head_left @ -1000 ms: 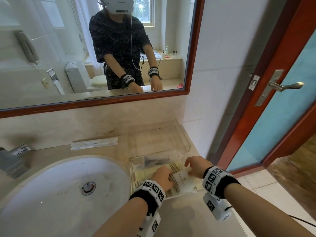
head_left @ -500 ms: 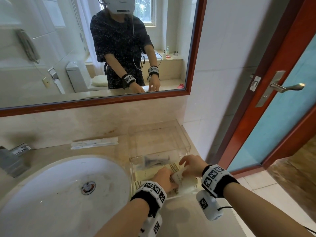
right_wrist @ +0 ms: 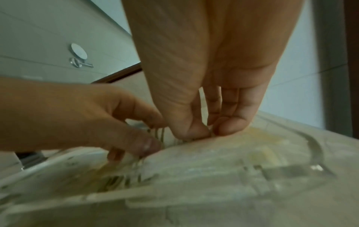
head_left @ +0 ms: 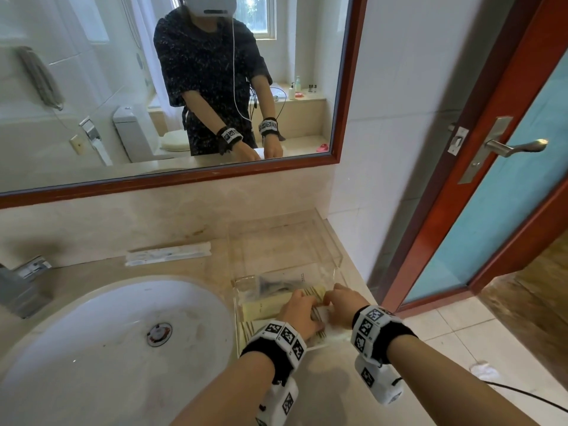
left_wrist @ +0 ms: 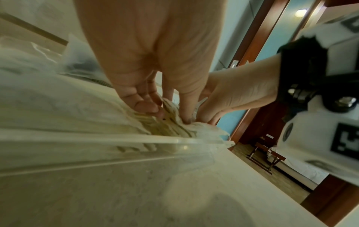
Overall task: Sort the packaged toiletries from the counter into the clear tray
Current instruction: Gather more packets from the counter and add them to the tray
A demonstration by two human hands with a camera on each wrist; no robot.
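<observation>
A clear tray [head_left: 333,256] stands on the counter to the right of the sink. In its near half lie cream and gold-striped packets and a dark comb packet [head_left: 276,283]. My left hand [head_left: 316,316] and right hand [head_left: 331,300] meet low over a white, gold-striped packet [head_left: 326,318] inside the tray. In the left wrist view my left hand [left_wrist: 167,110] pinches the striped packet [left_wrist: 159,127] between thumb and fingers behind the tray rim [left_wrist: 116,138]. The right wrist view shows my right hand [right_wrist: 211,132] pinching the packet's [right_wrist: 194,153] edge. A long white toothbrush packet [head_left: 168,253] lies by the backsplash.
The white sink [head_left: 107,339] fills the counter's left, with a chrome tap [head_left: 24,281] at its far left. A wood-framed mirror [head_left: 172,87] hangs above. The counter ends just right of the tray, where a red-framed door [head_left: 461,167] with a lever handle stands.
The white packet, held tilted up half a second ago, now lies lower in the tray. My right hand has come in closer to my left.
</observation>
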